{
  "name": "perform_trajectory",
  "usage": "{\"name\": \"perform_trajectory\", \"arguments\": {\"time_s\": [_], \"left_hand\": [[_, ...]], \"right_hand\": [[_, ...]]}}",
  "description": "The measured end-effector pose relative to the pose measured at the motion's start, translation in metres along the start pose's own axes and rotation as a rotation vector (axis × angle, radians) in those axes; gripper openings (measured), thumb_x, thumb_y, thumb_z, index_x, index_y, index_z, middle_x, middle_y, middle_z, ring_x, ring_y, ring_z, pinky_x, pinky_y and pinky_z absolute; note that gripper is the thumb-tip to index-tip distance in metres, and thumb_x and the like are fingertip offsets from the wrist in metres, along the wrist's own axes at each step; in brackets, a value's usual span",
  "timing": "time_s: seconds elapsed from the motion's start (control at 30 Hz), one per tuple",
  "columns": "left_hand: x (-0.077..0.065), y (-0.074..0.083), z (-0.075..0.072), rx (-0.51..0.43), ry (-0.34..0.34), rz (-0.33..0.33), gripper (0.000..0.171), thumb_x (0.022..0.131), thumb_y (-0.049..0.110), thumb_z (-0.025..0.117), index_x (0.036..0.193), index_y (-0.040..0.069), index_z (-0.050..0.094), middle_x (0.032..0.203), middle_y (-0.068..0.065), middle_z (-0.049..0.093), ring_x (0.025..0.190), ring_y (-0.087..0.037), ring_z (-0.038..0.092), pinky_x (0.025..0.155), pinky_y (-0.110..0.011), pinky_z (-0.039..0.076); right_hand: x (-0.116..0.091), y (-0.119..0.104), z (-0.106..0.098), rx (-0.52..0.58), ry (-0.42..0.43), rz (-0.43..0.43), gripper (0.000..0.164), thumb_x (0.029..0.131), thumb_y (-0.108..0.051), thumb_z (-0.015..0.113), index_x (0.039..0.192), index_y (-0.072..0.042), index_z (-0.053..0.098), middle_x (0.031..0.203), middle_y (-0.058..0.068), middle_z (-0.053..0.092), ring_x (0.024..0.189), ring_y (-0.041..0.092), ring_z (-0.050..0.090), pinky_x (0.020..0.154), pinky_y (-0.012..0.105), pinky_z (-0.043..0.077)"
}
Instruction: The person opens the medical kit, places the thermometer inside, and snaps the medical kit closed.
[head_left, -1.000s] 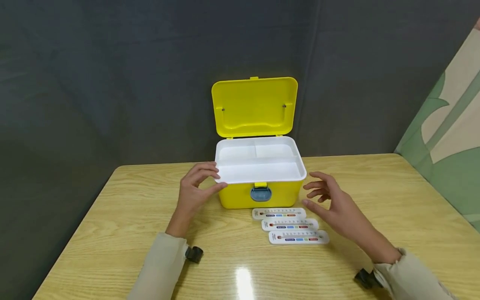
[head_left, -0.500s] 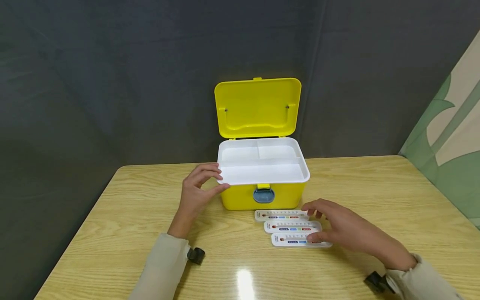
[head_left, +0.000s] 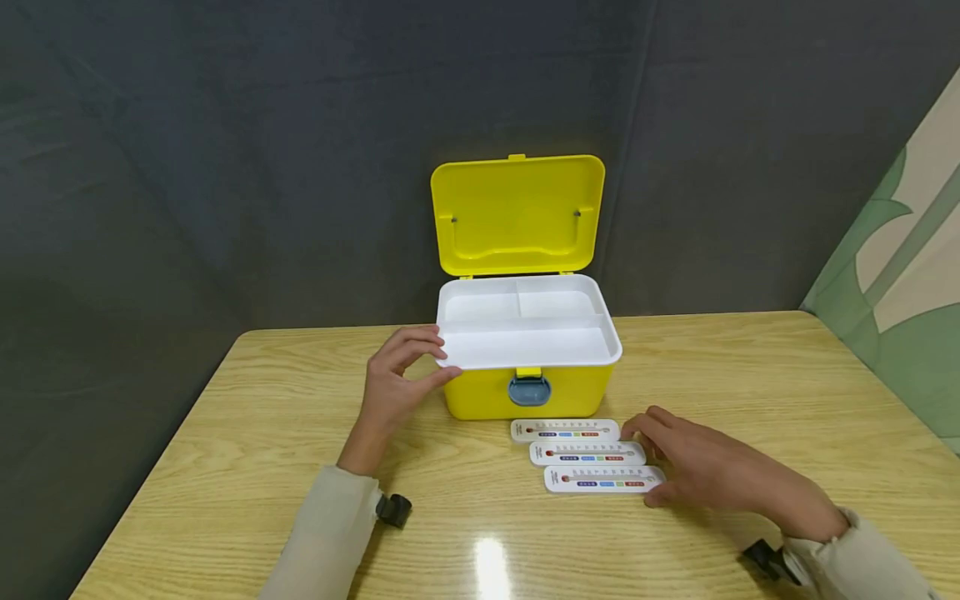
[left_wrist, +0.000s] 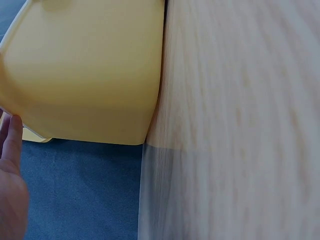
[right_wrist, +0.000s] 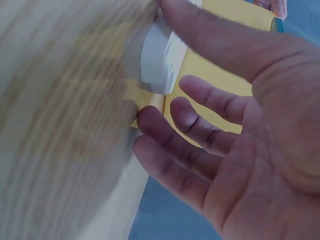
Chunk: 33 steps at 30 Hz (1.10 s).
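Note:
A yellow storage box [head_left: 480,398] stands with its lid [head_left: 517,217] raised; a white divided tray [head_left: 525,348] fills its top. My left hand [head_left: 393,383] holds the box's front left corner, thumb on the front and fingers on the left side. In the left wrist view the fingertips [left_wrist: 15,122] meet the box's rim. Three white thermometers lie in a staggered row before the box: a back one [head_left: 517,430], a middle one [head_left: 537,454] and a front one [head_left: 553,479]. My right hand [head_left: 720,471] is at their right ends, fingers loosely bent, gripping none of them.
The wooden table [head_left: 247,467] ends at a dark cloth backdrop [head_left: 300,167] close behind the box. A blue-grey latch [head_left: 529,392] is on the box front. A patterned green and beige panel [head_left: 915,275] stands at the far right.
My right hand has come down from beside the box onto the thermometers, then drawn back rightward to their ends. The left hand stays at the corner. The view has shifted slightly.

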<state>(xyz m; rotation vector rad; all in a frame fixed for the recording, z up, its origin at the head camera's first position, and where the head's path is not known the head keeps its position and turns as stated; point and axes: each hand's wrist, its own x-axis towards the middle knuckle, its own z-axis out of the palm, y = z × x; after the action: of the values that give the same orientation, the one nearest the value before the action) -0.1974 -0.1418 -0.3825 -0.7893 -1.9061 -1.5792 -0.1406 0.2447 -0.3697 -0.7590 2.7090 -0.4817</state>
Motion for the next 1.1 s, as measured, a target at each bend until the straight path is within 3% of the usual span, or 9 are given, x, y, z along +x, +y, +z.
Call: {"name": "perform_trajectory", "arguments": {"time_s": [0.23,0.4,0.63,1.1], "left_hand": [[0.0,0.001,0.0,0.017,0.01,-0.013,0.022,0.071,-0.007,0.084,0.087,-0.003,0.071,0.105,-0.02,0.064,0.117,-0.021,0.061,0.104,-0.027,0.053],[0.0,0.001,0.001,0.014,0.011,-0.022,0.021,0.071,-0.005,0.084,0.087,-0.003,0.071,0.105,-0.02,0.063,0.117,-0.021,0.061,0.104,-0.026,0.053],[0.0,0.001,0.002,0.018,0.016,-0.029,0.021,0.071,-0.009,0.084,0.087,-0.003,0.071,0.106,-0.021,0.064,0.117,-0.022,0.061,0.105,-0.025,0.053],[0.0,0.001,0.001,0.025,0.009,-0.014,0.021,0.072,-0.009,0.083,0.088,-0.002,0.071,0.107,-0.021,0.064,0.117,-0.023,0.061,0.105,-0.025,0.052]], "right_hand": [[0.002,0.001,0.0,0.02,0.024,-0.018,0.056,0.076,-0.03,0.087,0.12,-0.02,0.053,0.095,-0.009,0.048,0.08,0.001,0.046,0.066,0.018,0.042],[0.003,-0.004,0.002,0.035,0.044,0.006,0.052,0.075,-0.03,0.087,0.115,-0.02,0.055,0.092,-0.01,0.053,0.08,0.003,0.048,0.067,0.019,0.044],[0.004,-0.007,0.004,0.006,0.075,-0.042,0.05,0.076,-0.029,0.087,0.114,-0.02,0.055,0.087,-0.01,0.05,0.076,0.001,0.045,0.064,0.018,0.039],[0.002,-0.014,0.002,-0.024,0.003,-0.096,0.044,0.078,-0.028,0.085,0.115,-0.022,0.061,0.097,-0.013,0.058,0.083,0.001,0.05,0.069,0.02,0.049]]}}
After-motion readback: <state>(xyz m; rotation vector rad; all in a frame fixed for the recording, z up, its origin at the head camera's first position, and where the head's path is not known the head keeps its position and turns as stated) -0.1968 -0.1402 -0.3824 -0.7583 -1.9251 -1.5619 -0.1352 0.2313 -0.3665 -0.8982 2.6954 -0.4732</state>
